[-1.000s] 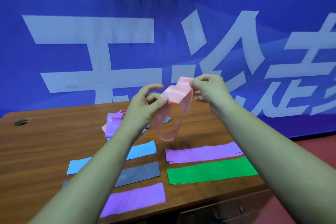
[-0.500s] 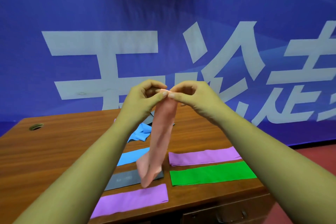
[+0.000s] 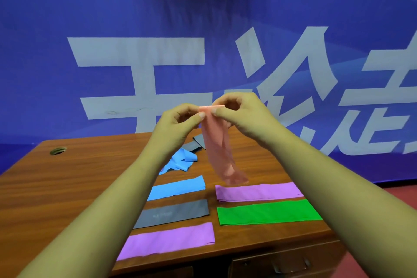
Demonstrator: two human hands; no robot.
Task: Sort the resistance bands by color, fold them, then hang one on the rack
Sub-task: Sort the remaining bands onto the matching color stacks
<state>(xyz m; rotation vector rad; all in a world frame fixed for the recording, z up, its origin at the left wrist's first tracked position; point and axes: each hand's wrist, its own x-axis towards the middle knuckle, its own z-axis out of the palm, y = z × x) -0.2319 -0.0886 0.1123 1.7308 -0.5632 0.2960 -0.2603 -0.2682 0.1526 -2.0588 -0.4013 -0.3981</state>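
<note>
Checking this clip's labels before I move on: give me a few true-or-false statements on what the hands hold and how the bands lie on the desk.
1. Both hands pinch the pink band at its top edge. True: left hand, right hand.
2. The pink band lies flat on the desk. False: it hangs in the air.
3. The green band lies flat beside the grey band. True.
4. Only one purple band is laid flat. False: two, one far, one near.
5. A crumpled blue band lies behind the flat blue band. True.

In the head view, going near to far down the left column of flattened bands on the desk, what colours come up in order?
purple band → grey band → blue band → crumpled blue band
</note>
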